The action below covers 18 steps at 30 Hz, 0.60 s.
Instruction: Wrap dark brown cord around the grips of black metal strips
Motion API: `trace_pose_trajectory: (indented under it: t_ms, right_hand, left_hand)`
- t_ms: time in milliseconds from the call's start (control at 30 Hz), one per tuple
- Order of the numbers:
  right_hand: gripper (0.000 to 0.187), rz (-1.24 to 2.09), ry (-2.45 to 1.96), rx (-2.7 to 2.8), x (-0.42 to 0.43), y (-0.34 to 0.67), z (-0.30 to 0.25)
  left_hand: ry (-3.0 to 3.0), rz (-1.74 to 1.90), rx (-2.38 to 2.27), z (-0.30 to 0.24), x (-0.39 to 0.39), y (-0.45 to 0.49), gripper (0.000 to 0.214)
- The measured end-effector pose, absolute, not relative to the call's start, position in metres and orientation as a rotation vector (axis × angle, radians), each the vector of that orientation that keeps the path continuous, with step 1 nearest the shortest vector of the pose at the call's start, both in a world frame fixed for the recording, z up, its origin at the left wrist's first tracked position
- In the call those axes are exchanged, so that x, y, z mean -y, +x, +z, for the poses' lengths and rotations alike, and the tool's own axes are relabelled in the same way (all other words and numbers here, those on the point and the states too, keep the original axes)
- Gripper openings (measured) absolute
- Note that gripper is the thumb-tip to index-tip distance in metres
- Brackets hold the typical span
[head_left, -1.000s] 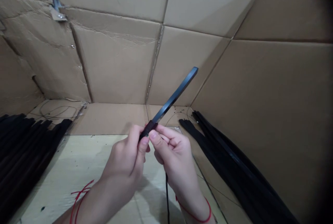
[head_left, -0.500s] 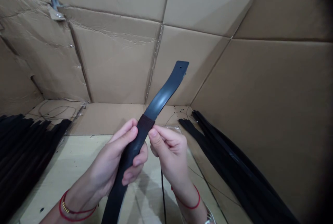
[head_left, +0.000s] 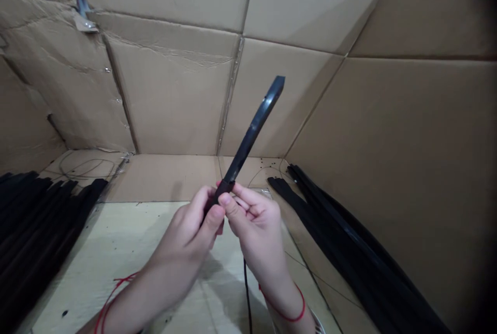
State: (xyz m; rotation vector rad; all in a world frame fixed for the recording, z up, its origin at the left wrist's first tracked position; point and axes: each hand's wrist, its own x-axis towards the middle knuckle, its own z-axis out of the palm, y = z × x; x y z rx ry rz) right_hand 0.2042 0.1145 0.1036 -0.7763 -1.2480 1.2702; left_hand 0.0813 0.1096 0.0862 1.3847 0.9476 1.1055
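A black flat strip rises away from my hands, turned nearly edge-on, with its curved tip up and to the right. Its lower part sits in a dark fabric sleeve. My left hand is closed around the sleeved part, thumb on the near side. Close beside it, my right hand pinches the sleeve's end edge between thumb and forefinger. The rest of the sleeved length is hidden behind my left hand and forearm.
Several dark sleeved strips lie at the left. More black strips run along the right cardboard wall. A thin black cord hangs below my right hand. Loose threads lie on the pale board.
The strip has been rolled from its broad face to its narrow edge. My left hand has turned over with it, while my right hand keeps its pinch at the sleeve's end.
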Motion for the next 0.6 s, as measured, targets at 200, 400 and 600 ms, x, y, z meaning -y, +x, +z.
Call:
trace_pose_trajectory:
  t_ms: [200,400,600]
  right_hand:
    - [0.016,1.208,-0.794,1.367,-0.115,0.212,0.108]
    - [0.015,1.191,-0.743,1.389,-0.118,0.217,0.107]
    - [0.024,1.324,-0.671,1.400,-0.119,0.217,0.101]
  left_hand:
    - [1.222,1.003,-0.785,0.093,-0.106,0.077,0.039]
    - [0.981,0.965,-0.560,0.095,-0.103,0.070,0.036]
    - [0.774,0.635,-0.259,0.085,-0.117,0.068,0.052]
